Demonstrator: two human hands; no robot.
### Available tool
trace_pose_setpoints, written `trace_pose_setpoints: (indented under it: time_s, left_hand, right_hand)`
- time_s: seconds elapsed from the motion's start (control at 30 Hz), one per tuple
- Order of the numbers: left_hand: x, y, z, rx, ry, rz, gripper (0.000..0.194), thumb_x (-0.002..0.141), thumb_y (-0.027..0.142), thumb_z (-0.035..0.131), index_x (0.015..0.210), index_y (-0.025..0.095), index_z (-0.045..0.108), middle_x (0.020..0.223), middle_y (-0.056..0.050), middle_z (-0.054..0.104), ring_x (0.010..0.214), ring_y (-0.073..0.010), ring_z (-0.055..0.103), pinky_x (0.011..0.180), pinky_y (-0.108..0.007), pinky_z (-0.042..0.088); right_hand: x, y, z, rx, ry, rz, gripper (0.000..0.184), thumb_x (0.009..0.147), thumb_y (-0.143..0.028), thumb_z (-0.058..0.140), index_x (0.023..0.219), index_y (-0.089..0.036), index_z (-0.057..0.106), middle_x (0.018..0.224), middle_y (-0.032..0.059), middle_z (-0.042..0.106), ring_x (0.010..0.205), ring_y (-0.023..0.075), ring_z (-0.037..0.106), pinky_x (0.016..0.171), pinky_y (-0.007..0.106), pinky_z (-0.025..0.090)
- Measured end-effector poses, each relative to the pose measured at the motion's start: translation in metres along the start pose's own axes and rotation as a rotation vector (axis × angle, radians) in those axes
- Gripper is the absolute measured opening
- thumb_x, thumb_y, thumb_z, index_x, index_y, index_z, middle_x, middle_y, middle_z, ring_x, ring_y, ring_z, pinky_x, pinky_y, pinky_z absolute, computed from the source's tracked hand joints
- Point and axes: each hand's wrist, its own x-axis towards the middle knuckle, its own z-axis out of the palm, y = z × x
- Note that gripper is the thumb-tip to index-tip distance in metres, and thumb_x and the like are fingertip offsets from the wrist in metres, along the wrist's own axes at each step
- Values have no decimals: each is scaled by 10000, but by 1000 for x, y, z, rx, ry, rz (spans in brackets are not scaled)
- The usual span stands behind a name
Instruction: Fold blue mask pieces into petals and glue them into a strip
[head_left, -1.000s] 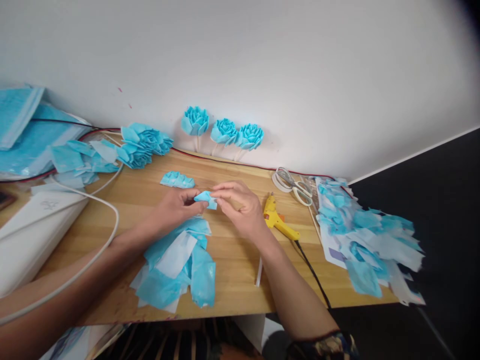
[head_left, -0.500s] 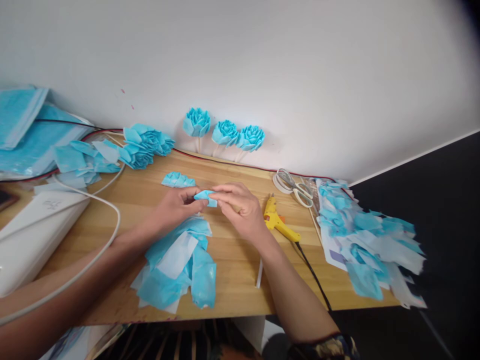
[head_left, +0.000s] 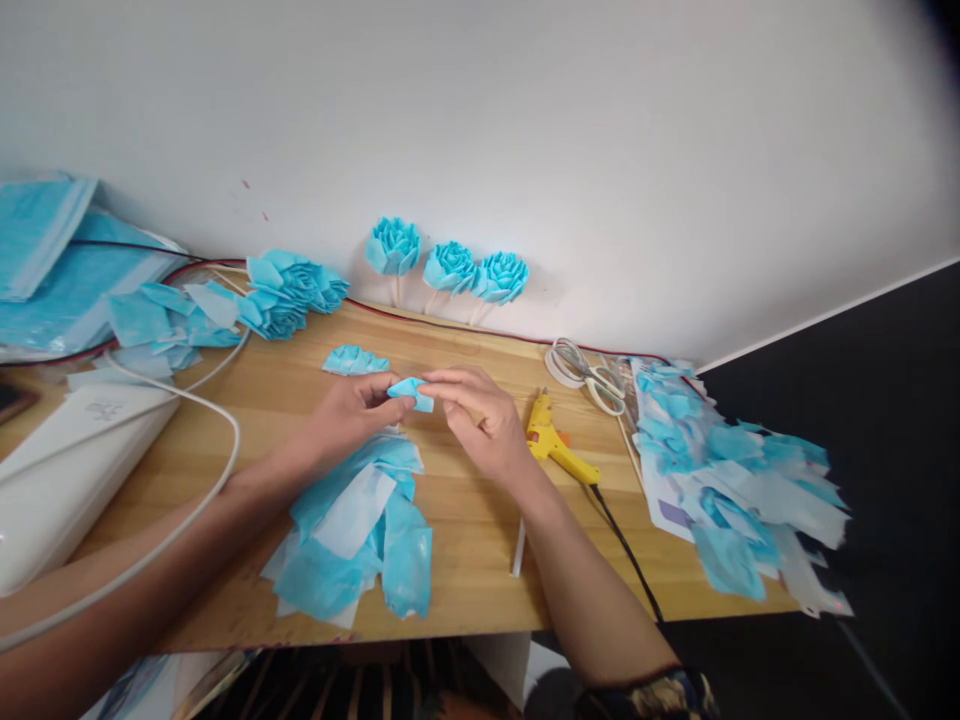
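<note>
Over the middle of the table, my left hand (head_left: 367, 403) pinches a small folded piece of blue fabric (head_left: 410, 391) between thumb and fingers. My right hand (head_left: 484, 410) is at the piece's right side, its fingertips touching the upper right edge and its thumb apart from it. Just behind my left hand lies a pleated blue strip (head_left: 355, 360). Nearer to me is a loose pile of blue and white fabric pieces (head_left: 337, 560). A yellow glue gun (head_left: 559, 445) lies right of my right hand, beside a white stick (head_left: 518, 548) near my forearm.
Three blue flowers on sticks (head_left: 450, 267) lean at the wall; more flowers (head_left: 289, 290) lie left of them. Scissors (head_left: 604, 388) and a tape roll (head_left: 566, 362) lie at the back right. Fabric scraps (head_left: 735, 480) overhang the right edge. A white cable (head_left: 234, 440) loops over my left arm.
My right thumb has drawn away from the blue fabric piece, while the fingertips stay at its edge. My left hand keeps its pinch, nearly unmoved.
</note>
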Motion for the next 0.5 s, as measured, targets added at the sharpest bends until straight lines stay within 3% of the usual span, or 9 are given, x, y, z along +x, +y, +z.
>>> trace_pose_setpoints:
  time_s: [0.17, 0.3, 0.5]
  left_hand:
    - [1, -2, 0, 0, -15, 12, 258, 812, 412, 599, 767, 158, 599, 657, 45, 457, 603, -103, 401, 536, -216, 319]
    - [1, -1, 0, 18, -23, 17, 256, 815, 410, 594, 776, 158, 612, 658, 43, 463, 599, -103, 397, 526, -215, 313]
    - [0, -2, 1, 27, -19, 18, 258, 809, 416, 600, 792, 160, 638, 657, 42, 471, 602, -107, 406, 524, -213, 318]
  right_hand:
    - [2, -9, 1, 117, -15, 118, 195, 928, -215, 547, 1023, -240, 715, 1193, 58, 696, 1144, 184, 630, 1014, 382, 465]
    - [3, -8, 6, 192, 14, 186, 128, 901, -219, 586, 954, -231, 701, 1189, 53, 698, 1137, 178, 636, 1009, 364, 462]
    - [1, -6, 12, 286, 36, 251, 95, 863, -209, 601, 920, -217, 676, 1164, 53, 696, 1064, 168, 651, 885, 310, 503]
